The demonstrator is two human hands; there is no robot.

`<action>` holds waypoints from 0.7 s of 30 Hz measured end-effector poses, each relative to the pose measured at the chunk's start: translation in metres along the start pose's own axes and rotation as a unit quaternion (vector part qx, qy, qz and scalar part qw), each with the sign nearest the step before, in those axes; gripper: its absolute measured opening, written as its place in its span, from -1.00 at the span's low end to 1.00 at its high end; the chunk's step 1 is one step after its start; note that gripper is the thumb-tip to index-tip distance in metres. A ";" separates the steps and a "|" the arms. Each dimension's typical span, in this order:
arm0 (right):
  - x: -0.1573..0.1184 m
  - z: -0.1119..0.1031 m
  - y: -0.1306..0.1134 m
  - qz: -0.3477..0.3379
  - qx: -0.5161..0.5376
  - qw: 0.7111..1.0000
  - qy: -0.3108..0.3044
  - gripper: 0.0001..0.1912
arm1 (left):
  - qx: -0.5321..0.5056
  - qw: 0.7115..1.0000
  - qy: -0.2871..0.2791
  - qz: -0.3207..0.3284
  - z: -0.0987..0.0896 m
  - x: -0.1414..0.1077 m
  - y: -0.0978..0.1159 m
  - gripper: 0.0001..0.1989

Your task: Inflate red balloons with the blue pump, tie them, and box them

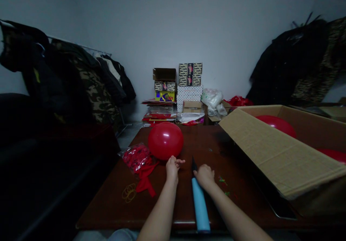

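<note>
An inflated red balloon rests above the dark wooden table, its neck end toward me. My left hand pinches it at the neck, the other fingers stretched to the right. A hand balloon pump with a light blue barrel and black nozzle lies lengthwise on the table, its nozzle pointing away. My right hand is closed at the pump's black front part, thumb against it and fingers curled. Left of the balloon sit a clear bag of red balloons and some loose flat red balloons.
Rubber bands lie on the table at left, small coloured bits at right. An open cardboard box holding inflated red balloons takes the right side, with a dark flat device below it. Stacked boxes stand behind.
</note>
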State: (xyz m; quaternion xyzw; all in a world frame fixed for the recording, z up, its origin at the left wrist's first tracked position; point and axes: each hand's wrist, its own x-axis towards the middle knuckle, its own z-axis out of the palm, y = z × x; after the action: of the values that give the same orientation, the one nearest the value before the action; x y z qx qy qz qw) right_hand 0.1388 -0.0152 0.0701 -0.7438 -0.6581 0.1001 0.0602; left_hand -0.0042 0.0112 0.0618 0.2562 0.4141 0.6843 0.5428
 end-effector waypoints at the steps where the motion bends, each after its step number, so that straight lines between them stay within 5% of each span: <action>1: 0.002 0.002 -0.002 0.003 -0.008 1.000 0.001 -0.65 | -0.001 1.000 -0.001 0.001 0.001 -0.001 0.000 -0.63; 9: -0.001 0.005 -0.009 -0.036 -0.017 0.997 0.066 -0.65 | 0.011 1.000 -0.002 -0.005 0.003 -0.011 -0.003 -0.62; 15: -0.010 -0.019 -0.007 -0.176 0.005 0.965 0.194 -0.46 | 0.043 0.999 -0.010 0.025 0.005 -0.016 0.002 -0.62; 21: -0.011 -0.043 -0.011 -0.319 0.000 0.919 0.233 -0.34 | 0.114 0.989 -0.037 0.086 0.009 -0.021 0.014 -0.64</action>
State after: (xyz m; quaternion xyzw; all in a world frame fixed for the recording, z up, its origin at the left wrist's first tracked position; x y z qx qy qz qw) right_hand 0.1364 -0.0225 0.1152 -0.4969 -0.8277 -0.1009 0.2404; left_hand 0.0016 -0.0068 0.0804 0.3764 0.4457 0.6668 0.4636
